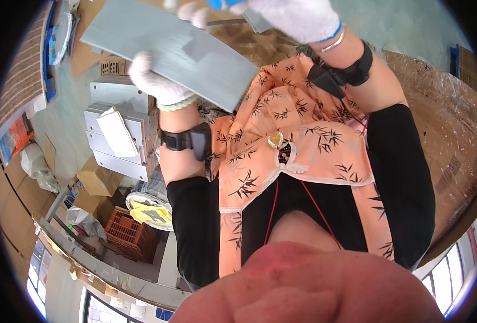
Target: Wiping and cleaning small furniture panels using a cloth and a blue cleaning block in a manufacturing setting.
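Note:
A flat, long grey board [217, 70] is held up tilted in front of me. My left hand [160, 85], in a white glove, grips its near left edge. White-gloved fingertips [193, 14] show over the board's far edge; they look like the ends of the left hand's fingers passing underneath. My right hand [297, 19], also gloved in white, is above the board's right part, with its fingers closed around a blue thing [223, 3]. The top edge of the view cuts that thing off, so its kind is unclear.
Left of me stand stacked grey-white boards [117, 145] with a folded cloth [117, 132] on them. Further back are a red-brown plastic crate [130, 235], a white bucket with a yellow cloth [151, 212] and cardboard boxes [99, 176]. Brown cardboard [437, 129] spreads at the right.

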{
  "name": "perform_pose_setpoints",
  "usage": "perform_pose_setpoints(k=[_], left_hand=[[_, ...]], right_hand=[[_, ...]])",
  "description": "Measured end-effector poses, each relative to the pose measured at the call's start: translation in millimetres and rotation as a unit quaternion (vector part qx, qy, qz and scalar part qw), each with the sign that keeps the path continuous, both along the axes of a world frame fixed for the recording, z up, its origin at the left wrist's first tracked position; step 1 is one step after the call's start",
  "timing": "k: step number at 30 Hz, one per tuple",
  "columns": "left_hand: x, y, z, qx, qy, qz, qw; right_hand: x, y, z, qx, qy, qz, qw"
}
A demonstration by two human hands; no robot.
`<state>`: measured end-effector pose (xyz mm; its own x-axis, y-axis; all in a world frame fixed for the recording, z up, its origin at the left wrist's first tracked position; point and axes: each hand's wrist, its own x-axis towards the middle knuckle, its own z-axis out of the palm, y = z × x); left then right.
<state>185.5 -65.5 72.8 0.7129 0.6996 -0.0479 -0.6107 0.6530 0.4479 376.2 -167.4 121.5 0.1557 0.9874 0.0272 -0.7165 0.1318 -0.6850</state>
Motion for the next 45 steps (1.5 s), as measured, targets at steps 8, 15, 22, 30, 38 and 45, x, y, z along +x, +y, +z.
perform_pose_setpoints(k=[8,15,22,30,38,45], left_hand=[[-36.2,40.2,3.2,0.100,-0.090,0.024,0.991],[-45.2,47.3,13.2,0.071,-0.115,-0.002,0.991],[-21.2,18.5,40.1,0.108,-0.082,0.089,0.987],[-47.5,48.6,12.5,0.085,-0.103,0.060,0.989],[-48.7,45.2,19.6,0.136,-0.059,0.146,0.978],[-45.0,34.9,24.5,0.185,0.026,0.202,0.961]], right_hand=[[13.1,-10.3,-28.4,-0.009,-0.269,-0.014,0.963],[9.9,-2.4,-39.2,0.154,-0.445,-0.002,0.882],[4.5,-5.3,-34.2,0.064,-0.365,0.026,0.928],[-12.6,-15.6,-23.4,0.056,-0.483,-0.008,0.874],[-36.1,-23.6,-31.1,-0.036,-0.350,0.049,0.935],[-37.3,-23.7,-24.9,-0.175,-0.165,0.136,0.961]])
